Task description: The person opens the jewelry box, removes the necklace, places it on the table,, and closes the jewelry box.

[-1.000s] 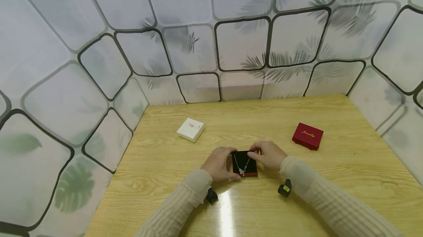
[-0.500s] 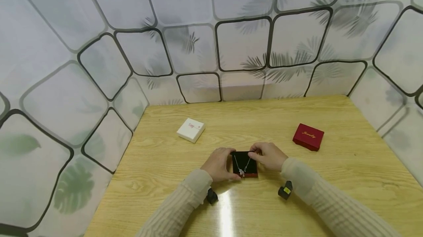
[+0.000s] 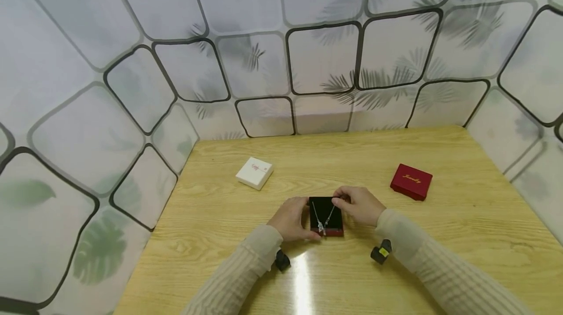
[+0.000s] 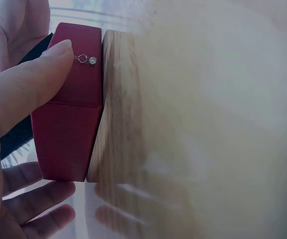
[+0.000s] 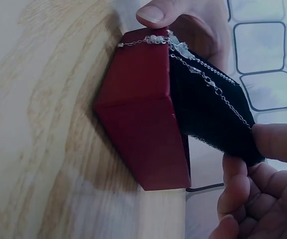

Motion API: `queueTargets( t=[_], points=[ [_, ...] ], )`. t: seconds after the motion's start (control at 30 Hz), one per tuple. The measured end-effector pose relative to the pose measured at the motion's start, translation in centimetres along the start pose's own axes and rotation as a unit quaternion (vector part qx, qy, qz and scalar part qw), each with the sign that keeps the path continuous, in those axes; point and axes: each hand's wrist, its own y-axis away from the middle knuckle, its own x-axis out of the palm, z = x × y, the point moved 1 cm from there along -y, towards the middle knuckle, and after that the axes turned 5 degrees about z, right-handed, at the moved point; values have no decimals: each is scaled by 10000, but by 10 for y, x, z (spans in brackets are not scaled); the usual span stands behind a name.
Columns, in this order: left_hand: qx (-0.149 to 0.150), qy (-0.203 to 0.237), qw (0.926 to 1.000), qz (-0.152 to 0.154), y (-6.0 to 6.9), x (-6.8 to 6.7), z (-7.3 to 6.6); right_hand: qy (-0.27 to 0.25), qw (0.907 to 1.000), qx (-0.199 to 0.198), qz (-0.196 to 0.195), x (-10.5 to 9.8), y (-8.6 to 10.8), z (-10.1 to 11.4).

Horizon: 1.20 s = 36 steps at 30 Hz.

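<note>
A small red jewelry box base (image 3: 333, 233) rests on the table, its front face visible in the left wrist view. My left hand (image 3: 288, 220) grips it, thumb on the front face and fingers round the far side. The black velvety insert (image 5: 198, 104) slants up out of the box at its far edge. My right hand (image 3: 360, 206) pinches that raised edge between thumb and fingers, at the chain. A silver necklace (image 5: 224, 99) lies across the insert; its pendant (image 5: 181, 48) is at the front edge and a short chain end hangs over the red face.
A white box (image 3: 254, 173) with red lettering sits at the back left of the wooden table (image 3: 211, 207). To the right lies a red lid (image 3: 411, 181) marked "Jewelry". Patterned cloth walls (image 3: 323, 61) enclose the back and sides.
The insert's far edge has risen a little out of the box, with the right hand holding it. The left hand stays nearly still on the box.
</note>
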Motion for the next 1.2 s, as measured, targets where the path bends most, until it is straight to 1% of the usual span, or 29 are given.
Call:
queueTargets(
  t=[0.2, 0.27, 0.5, 0.63, 0.8, 0.93, 1.0, 1.1, 1.17, 1.2],
  points=[
    [-5, 234, 9997, 24, 0, 0, 0, -98, 9999, 15, -17, -5, 1, 1],
    [-54, 339, 9994, 41, 1, 0, -1, -112, 9999, 33, -35, -6, 2, 2],
    [-369, 620, 9974, 51, 3, -2, -2, -77, 9998, -20, -184, -15, 6, 6],
    [-381, 664, 9970, -65, 4, -4, -3, -152, 9994, 32, -305, -20, 7, 7],
    [-209, 769, 9962, -356, 8, -6, -4, -212, 9990, 36, -388, -24, 8, 7],
    [-59, 1092, 9916, -684, 9, -9, -7, -236, 9986, -3, -482, -28, 7, 7],
    [101, 1279, 9874, -927, 8, -11, -9, -249, 9983, -16, -519, -30, 7, 8],
    [336, 1586, 9784, -1284, 6, -13, -12, -270, 9980, -80, -560, -32, 7, 9],
    [462, 1796, 9719, -1450, 4, -14, -14, -273, 9978, -128, -582, -34, 7, 10],
    [461, 1896, 9694, -1487, 4, -14, -15, -281, 9977, -141, -593, -34, 7, 11]
  ],
)
